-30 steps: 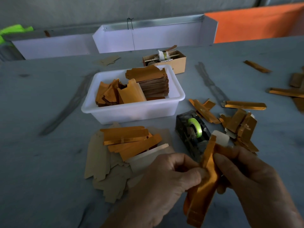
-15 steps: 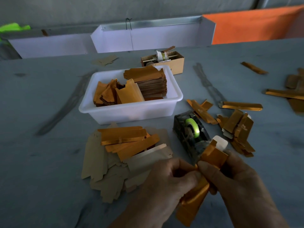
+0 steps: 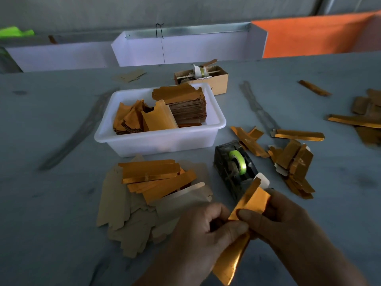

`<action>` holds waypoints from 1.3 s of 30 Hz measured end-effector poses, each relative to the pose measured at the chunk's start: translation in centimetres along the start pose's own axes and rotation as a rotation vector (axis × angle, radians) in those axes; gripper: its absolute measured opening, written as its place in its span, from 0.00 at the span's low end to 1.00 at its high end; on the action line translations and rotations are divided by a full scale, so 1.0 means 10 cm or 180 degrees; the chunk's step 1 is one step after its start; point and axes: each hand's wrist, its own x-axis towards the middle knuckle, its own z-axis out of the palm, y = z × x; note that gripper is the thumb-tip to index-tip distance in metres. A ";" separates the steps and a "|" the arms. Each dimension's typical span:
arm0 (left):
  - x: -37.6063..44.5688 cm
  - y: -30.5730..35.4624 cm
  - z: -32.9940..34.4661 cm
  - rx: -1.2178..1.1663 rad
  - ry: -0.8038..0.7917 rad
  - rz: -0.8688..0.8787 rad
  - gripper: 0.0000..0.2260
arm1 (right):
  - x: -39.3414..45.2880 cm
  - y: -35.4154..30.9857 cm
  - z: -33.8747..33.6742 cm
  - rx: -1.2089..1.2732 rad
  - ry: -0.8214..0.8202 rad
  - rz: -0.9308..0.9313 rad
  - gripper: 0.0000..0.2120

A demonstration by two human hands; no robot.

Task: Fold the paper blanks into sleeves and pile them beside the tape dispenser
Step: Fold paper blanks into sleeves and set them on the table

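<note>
Both hands hold one shiny orange paper blank (image 3: 234,259) low in the frame, tilted from upper right to lower left. My left hand (image 3: 198,242) pinches its middle between thumb and fingers. My right hand (image 3: 288,228) grips its upper end, thumb pressed on the orange face. The dark tape dispenser (image 3: 235,168) with a green roll stands just beyond the hands. Folded orange sleeves (image 3: 156,178) lie piled left of the dispenser on flat tan blanks (image 3: 127,219). More folded sleeves (image 3: 294,162) lie right of it.
A white plastic tub (image 3: 158,139) behind the pile holds stacked blanks. A small cardboard box (image 3: 208,79) stands further back. Loose orange pieces (image 3: 354,120) lie at the table's right edge. White trays (image 3: 185,48) and an orange panel line the back.
The blank has been turned and creased between the hands, its upper end now folded flatter near the dispenser. Both hands shifted slightly lower and closer together.
</note>
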 end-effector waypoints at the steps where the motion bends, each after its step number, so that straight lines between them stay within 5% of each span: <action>1: 0.01 -0.01 -0.02 -0.0192 -0.0146 -0.0079 0.09 | 0.01 0.01 -0.01 -0.0069 0.0005 -0.0054 0.19; 5: 0.01 -0.07 -0.05 -0.0726 -0.0514 -0.0466 0.09 | 0.02 0.05 -0.05 -0.0298 -0.0087 -0.0065 0.14; 8: 0.01 -0.14 -0.02 -0.0941 -0.0170 -0.0554 0.17 | 0.00 0.03 -0.05 -0.0255 -0.0204 -0.0059 0.15; 13: 0.10 -0.16 -0.03 -0.1318 0.0609 -0.0686 0.13 | 0.19 -0.03 -0.35 -0.1762 0.1329 -0.1050 0.11; 21: 0.19 -0.11 0.14 -0.1308 0.0666 -0.0844 0.11 | 0.48 0.07 -0.35 -0.1610 0.0602 -0.0049 0.05; 29: 0.23 -0.06 0.18 -0.1253 0.0623 -0.0916 0.10 | 0.45 0.08 -0.26 -0.1636 0.0761 -0.0468 0.04; 33: 0.23 -0.04 0.20 -0.1202 0.0650 -0.0857 0.10 | 0.37 0.03 -0.22 -0.0688 0.0878 -0.0497 0.05; 39: 0.22 -0.02 0.21 -0.1227 0.0604 -0.0787 0.11 | 0.11 0.13 -0.25 -0.2359 0.1472 -0.0938 0.06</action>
